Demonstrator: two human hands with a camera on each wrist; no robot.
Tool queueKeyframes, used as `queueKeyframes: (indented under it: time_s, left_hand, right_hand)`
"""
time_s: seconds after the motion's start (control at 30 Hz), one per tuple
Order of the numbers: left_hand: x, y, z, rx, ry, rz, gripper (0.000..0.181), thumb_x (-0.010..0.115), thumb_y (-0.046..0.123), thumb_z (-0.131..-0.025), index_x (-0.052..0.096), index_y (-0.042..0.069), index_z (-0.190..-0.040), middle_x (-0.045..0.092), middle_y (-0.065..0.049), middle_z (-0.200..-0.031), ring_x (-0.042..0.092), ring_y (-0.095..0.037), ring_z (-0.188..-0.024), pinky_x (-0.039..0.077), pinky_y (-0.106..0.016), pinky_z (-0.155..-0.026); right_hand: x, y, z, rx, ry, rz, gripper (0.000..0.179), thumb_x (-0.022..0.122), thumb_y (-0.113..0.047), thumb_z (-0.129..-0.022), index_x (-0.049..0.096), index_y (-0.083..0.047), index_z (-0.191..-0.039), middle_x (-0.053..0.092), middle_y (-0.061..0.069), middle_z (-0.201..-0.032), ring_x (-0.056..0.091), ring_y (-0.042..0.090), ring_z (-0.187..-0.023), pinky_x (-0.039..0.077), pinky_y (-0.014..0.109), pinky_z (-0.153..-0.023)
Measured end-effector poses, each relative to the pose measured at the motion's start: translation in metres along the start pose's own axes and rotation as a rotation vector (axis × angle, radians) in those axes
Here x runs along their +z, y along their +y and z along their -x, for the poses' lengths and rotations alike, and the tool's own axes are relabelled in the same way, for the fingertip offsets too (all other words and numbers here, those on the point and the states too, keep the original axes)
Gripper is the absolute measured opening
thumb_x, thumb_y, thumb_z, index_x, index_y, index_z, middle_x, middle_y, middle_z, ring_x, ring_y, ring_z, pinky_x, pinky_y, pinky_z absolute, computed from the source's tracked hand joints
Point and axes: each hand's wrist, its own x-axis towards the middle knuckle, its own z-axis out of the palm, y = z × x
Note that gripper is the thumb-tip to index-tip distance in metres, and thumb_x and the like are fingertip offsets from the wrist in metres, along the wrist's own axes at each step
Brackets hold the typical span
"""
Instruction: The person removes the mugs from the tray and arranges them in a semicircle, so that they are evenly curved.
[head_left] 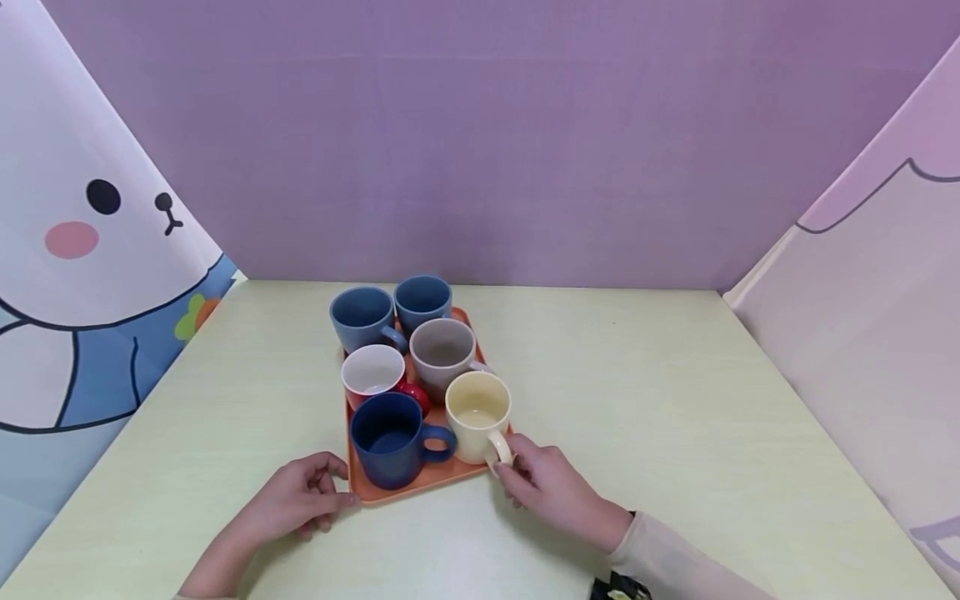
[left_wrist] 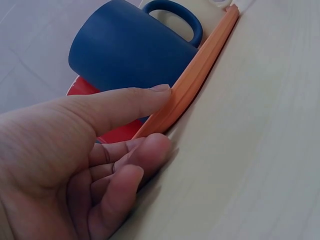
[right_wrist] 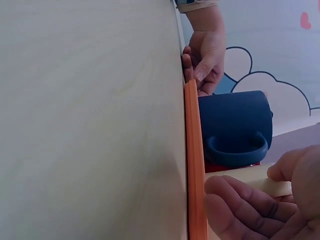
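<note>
Below centre frame, the left hand (head_left: 298,497) pinches the orange tray's (head_left: 447,477) corner; the right hand (head_left: 551,487) grips the cream mug's (head_left: 475,417) handle. Navy (head_left: 388,454), red (head_left: 372,372), grey (head_left: 441,357) and two blue mugs (head_left: 362,321) crowd left and behind.

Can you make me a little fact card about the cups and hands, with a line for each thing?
Cups: six mugs, upright
Carrier: orange tray on the pale table
Back row: left blue mug, right blue mug
Middle row: red mug with a white inside, on the left; grey mug, on the right
Front row: navy mug, left; cream mug, right
Left hand: at the tray's near-left corner, thumb touching the rim
Right hand: holds the cream mug's handle
Backdrop: purple cloth
</note>
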Motion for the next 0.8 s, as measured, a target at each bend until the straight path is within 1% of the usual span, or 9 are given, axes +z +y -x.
queueKeyframes:
  time_s: [0.17, 0.33, 0.53, 0.7, 0.8]
  left_hand:
    - [0.000, 0.002, -0.001, -0.019, 0.001, -0.001, 0.044, 0.080, 0.026, -0.086, 0.057, -0.003, -0.111, 0.058, -0.006, -0.070, 0.059, -0.021, -0.055, 0.049, -0.029, -0.044]
    - [0.000, 0.001, -0.001, -0.031, 0.003, -0.003, 0.046, 0.080, 0.028, -0.086, 0.057, -0.003, -0.111, 0.058, -0.006, -0.071, 0.059, -0.021, -0.055, 0.049, -0.028, -0.044]
    - [-0.001, 0.001, -0.001, -0.023, 0.000, 0.003, 0.045, 0.080, 0.027, -0.086, 0.058, -0.003, -0.111, 0.058, -0.006, -0.071, 0.060, -0.021, -0.056, 0.049, -0.028, -0.044]
    - [-0.001, 0.000, -0.002, -0.027, 0.001, 0.006, 0.044, 0.080, 0.027, -0.086, 0.058, -0.002, -0.111, 0.058, -0.006, -0.071, 0.060, -0.021, -0.056, 0.049, -0.028, -0.044]
    - [-0.001, -0.001, -0.002, -0.026, 0.002, 0.007, 0.044, 0.080, 0.027, -0.086, 0.058, -0.002, -0.111, 0.058, -0.006, -0.071, 0.060, -0.021, -0.055, 0.048, -0.028, -0.043]
  right_hand:
    - [-0.004, 0.001, 0.004, 0.034, 0.014, -0.036, 0.005, 0.059, -0.005, -0.100, 0.054, -0.006, -0.098, 0.064, 0.001, -0.066, 0.061, 0.005, -0.056, 0.052, 0.023, -0.049]
    - [-0.010, 0.001, 0.007, 0.050, 0.027, -0.104, 0.004, 0.059, -0.002, -0.099, 0.056, -0.002, -0.101, 0.067, 0.009, -0.070, 0.067, 0.013, -0.061, 0.057, 0.026, -0.055]
    - [-0.019, -0.002, 0.011, 0.012, 0.053, -0.146, 0.006, 0.058, 0.002, -0.099, 0.055, 0.001, -0.104, 0.070, 0.016, -0.074, 0.070, 0.021, -0.063, 0.058, 0.028, -0.058]
    - [-0.029, -0.007, 0.018, -0.035, 0.080, -0.135, 0.009, 0.057, 0.005, -0.098, 0.055, 0.003, -0.107, 0.070, 0.018, -0.077, 0.070, 0.021, -0.066, 0.059, 0.029, -0.059]
    - [-0.036, -0.010, 0.022, -0.041, 0.090, -0.114, 0.009, 0.056, 0.005, -0.098, 0.055, 0.002, -0.107, 0.069, 0.016, -0.077, 0.071, 0.020, -0.067, 0.059, 0.029, -0.060]
